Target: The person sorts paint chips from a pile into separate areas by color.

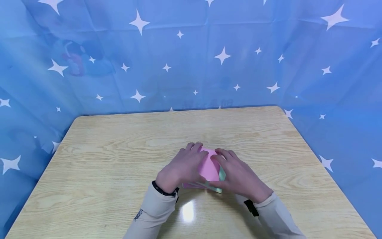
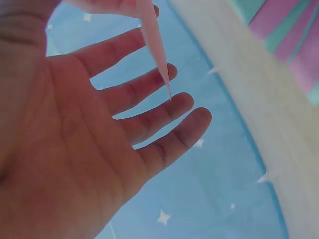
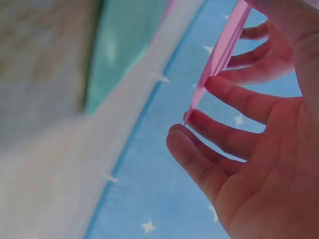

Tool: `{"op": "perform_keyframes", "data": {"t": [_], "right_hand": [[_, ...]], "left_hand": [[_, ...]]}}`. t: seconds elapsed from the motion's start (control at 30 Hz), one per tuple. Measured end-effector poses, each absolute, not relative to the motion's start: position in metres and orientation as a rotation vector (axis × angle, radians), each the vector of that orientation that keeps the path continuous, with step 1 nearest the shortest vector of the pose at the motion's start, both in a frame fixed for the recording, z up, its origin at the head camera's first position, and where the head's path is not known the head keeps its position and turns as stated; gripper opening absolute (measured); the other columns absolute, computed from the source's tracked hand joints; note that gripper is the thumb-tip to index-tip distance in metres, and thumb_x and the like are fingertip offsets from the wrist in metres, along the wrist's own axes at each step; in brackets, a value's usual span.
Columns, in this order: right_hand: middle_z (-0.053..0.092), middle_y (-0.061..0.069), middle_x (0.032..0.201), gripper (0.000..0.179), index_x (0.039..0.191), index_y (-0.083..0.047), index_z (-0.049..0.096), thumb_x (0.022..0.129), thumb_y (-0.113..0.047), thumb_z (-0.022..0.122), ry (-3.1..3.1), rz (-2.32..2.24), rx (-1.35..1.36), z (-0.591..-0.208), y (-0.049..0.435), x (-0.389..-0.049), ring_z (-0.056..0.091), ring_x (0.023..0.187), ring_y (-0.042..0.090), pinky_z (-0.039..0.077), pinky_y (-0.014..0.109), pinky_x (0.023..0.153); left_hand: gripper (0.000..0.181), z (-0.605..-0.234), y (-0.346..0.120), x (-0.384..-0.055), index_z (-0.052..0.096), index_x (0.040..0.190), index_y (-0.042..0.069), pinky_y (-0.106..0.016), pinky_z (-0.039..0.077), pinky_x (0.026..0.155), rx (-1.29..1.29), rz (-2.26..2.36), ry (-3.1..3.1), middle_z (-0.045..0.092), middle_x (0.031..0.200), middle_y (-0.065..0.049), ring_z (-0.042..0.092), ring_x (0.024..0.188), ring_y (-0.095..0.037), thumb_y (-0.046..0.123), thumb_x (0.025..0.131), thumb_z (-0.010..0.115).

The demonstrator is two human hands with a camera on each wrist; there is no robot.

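A thin pink sheet [image 1: 210,168], paper-like, is held up between both hands. My left hand [image 1: 185,165] pinches its left side, the thumb at the near edge and the other fingers spread along the far part. On the other side my right hand [image 1: 238,174] grips the sheet with thumb and bent fingers. The right wrist view shows the sheet [image 3: 219,57] nearly edge-on, its edge at the fingertips. Under the hands, green [image 1: 222,174] and purple-pink [image 1: 191,186] pieces overlap on the table, partly hidden; their stripes [image 2: 291,37] appear in the left wrist view.
The light wooden table [image 1: 119,149] has rounded far corners. Behind it and at both sides hangs a blue cloth [image 1: 191,56] printed with white stars. A bright light reflection [image 1: 188,211] shows on the tabletop near the left forearm.
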State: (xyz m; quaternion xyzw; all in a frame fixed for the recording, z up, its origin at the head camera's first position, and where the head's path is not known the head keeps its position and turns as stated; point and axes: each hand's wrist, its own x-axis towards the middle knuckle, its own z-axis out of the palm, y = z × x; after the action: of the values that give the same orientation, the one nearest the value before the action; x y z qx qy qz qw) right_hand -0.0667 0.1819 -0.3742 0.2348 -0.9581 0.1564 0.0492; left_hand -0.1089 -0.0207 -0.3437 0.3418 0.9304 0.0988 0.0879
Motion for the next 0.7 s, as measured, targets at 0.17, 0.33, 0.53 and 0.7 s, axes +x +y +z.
{"op": "perform_keyframes", "data": {"t": [0.17,0.33,0.53,0.7], "right_hand": [[0.053,0.015,0.146,0.079,0.133,-0.007,0.064,0.074,-0.053,0.087,-2.895,0.504,0.773,-0.364,0.168,-0.074,0.053,0.130,0.032,0.056,0.045,0.097],[0.052,0.013,0.148,0.079,0.134,-0.008,0.064,0.075,-0.055,0.086,-2.877,0.541,0.847,-0.360,0.147,-0.081,0.053,0.129,0.031,0.057,0.044,0.095],[0.051,0.014,0.148,0.072,0.132,-0.010,0.063,0.077,-0.051,0.086,-2.832,0.516,0.955,-0.356,0.120,-0.091,0.053,0.129,0.030,0.058,0.043,0.094],[0.051,0.015,0.147,0.070,0.131,-0.012,0.062,0.078,-0.052,0.084,-2.795,0.515,1.034,-0.355,0.100,-0.097,0.052,0.130,0.030,0.058,0.043,0.095]], "left_hand": [[0.068,-0.336,-0.041,-0.105,0.066,0.128,0.013,-0.053,0.046,0.107,0.977,0.328,2.829,0.047,0.149,-0.011,0.041,0.140,-0.036,0.045,0.073,0.091],[0.070,-0.332,-0.065,-0.101,0.066,0.128,0.009,-0.058,0.045,0.108,0.919,0.418,2.862,0.047,0.150,-0.016,0.040,0.141,-0.040,0.041,0.073,0.093],[0.074,-0.329,-0.091,-0.096,0.064,0.130,0.007,-0.061,0.045,0.106,0.846,0.443,2.925,0.048,0.149,-0.019,0.040,0.140,-0.045,0.037,0.070,0.095],[0.075,-0.328,-0.111,-0.091,0.063,0.132,0.007,-0.064,0.043,0.107,0.789,0.462,2.949,0.046,0.151,-0.023,0.038,0.141,-0.049,0.032,0.070,0.096]]}}
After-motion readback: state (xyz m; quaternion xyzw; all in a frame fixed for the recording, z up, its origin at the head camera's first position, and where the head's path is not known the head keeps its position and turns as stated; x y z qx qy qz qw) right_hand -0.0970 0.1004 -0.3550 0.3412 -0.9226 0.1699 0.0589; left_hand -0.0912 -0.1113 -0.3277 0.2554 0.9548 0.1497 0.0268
